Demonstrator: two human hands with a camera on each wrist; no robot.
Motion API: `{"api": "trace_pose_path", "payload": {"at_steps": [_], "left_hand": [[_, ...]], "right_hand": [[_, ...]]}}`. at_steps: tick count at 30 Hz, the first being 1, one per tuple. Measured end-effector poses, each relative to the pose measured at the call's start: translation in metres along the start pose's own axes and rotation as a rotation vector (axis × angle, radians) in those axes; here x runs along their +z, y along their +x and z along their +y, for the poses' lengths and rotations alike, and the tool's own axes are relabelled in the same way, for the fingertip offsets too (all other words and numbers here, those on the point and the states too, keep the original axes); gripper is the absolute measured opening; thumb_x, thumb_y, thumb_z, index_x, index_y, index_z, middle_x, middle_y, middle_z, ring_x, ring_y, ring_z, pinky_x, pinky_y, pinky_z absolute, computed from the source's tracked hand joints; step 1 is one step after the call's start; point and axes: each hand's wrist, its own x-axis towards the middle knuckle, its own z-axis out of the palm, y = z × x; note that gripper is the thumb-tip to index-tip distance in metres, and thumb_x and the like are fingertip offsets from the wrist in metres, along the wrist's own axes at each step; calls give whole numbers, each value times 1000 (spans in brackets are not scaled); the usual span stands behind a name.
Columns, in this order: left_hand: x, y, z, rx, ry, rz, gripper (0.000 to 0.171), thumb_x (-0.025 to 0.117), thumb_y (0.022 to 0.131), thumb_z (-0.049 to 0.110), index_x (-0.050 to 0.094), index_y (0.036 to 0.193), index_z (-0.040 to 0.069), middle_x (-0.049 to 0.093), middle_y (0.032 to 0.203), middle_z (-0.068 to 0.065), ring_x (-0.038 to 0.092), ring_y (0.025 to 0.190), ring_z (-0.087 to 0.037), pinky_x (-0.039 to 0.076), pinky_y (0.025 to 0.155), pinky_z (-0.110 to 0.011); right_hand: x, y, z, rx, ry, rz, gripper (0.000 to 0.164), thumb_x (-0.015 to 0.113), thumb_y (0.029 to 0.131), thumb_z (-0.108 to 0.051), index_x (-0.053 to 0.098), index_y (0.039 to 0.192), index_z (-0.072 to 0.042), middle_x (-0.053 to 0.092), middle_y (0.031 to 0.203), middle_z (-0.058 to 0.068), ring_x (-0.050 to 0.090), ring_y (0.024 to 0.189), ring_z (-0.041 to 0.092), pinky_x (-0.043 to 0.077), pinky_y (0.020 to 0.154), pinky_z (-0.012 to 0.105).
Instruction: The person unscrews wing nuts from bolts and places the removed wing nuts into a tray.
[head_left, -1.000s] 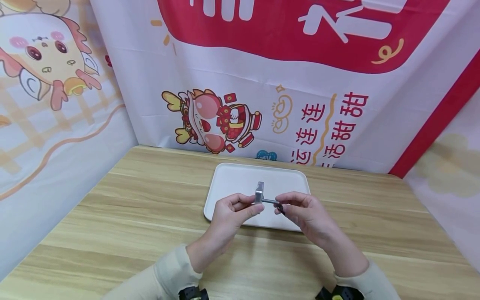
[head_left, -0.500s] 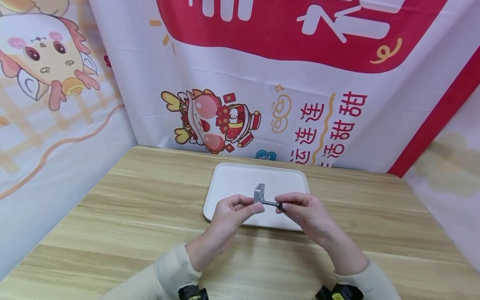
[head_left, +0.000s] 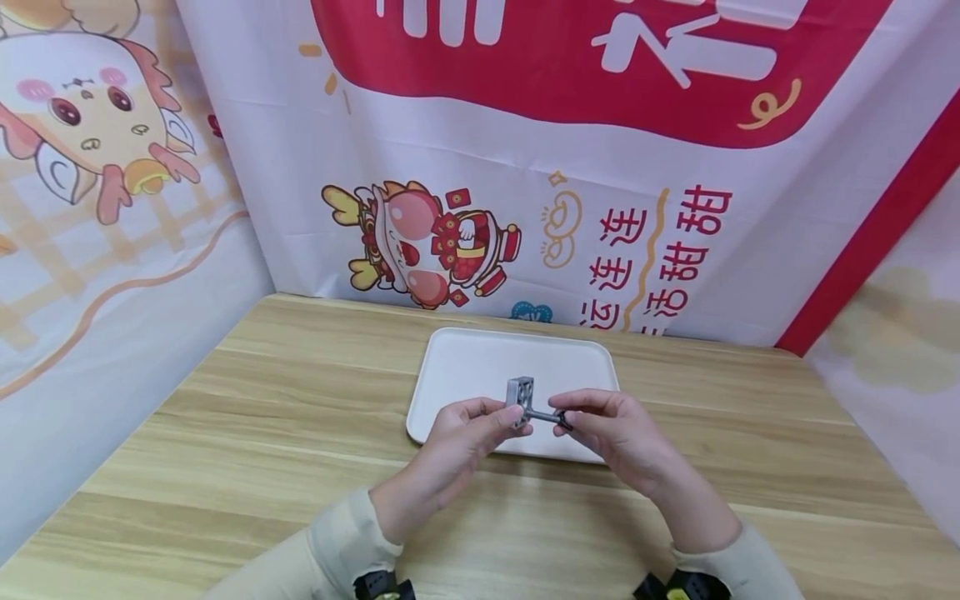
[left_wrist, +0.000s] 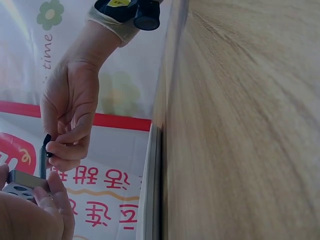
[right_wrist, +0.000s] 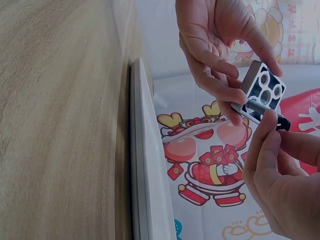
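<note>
Over the white tray (head_left: 450,354), my left hand (head_left: 459,442) pinches a small square metal block (head_left: 519,392) between thumb and fingers. Several round holes, threaded inside, show on the block's face (right_wrist: 274,82) in the right wrist view. A threaded bolt (right_wrist: 261,108) stands in one corner hole, with much of its shank outside the block. My right hand (head_left: 617,433) pinches the bolt's black head (right_wrist: 283,123) with its fingertips and thumb. From the left wrist view, the block's edge (left_wrist: 27,179) lies between the left thumb and fingers; the palm hides part of it.
The tray lies flat near the back of a wooden table (head_left: 300,467). Behind the table hangs a printed cloth (head_left: 450,133) in white and red, and another cloth (head_left: 112,275) covers the left side. A wrist camera strap (head_left: 384,583) shows at each cuff.
The block has come down a little and turned, so that its holed face shows more in the head view. The bolt's black head has turned between the right fingertips; both hands keep their grip.
</note>
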Motion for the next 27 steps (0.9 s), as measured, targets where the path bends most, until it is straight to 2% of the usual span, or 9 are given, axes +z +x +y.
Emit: {"api": "trace_pose_path", "payload": {"at_steps": [7, 20, 27], "left_hand": [[0, 1, -2, -29, -2, 8, 34, 74, 91, 24, 64, 108, -3, 70, 110, -9, 72, 94, -14, 53, 103, -30], [0, -3, -2, -44, 21, -2, 36, 73, 91, 25, 63, 110, -4, 70, 106, -7, 72, 94, -13, 54, 101, -27], [2, -2, -1, -48, 13, -11, 34, 72, 92, 24, 64, 109, -3, 71, 105, -5, 72, 92, -12, 54, 100, -27]], "right_hand": [[-1, 0, -1, 14, 9, -22, 24, 56, 98, 0, 74, 104, -16, 69, 103, -2, 70, 88, 7, 57, 88, 17], [-2, 0, 5, 33, 41, -48, 25, 56, 98, 1, 75, 99, -16, 71, 94, -3, 68, 85, 5, 57, 77, 13], [-2, -2, 1, 46, 46, -23, 22, 57, 99, -3, 75, 97, -17, 73, 92, -5, 67, 85, 2, 57, 82, 14]]}}
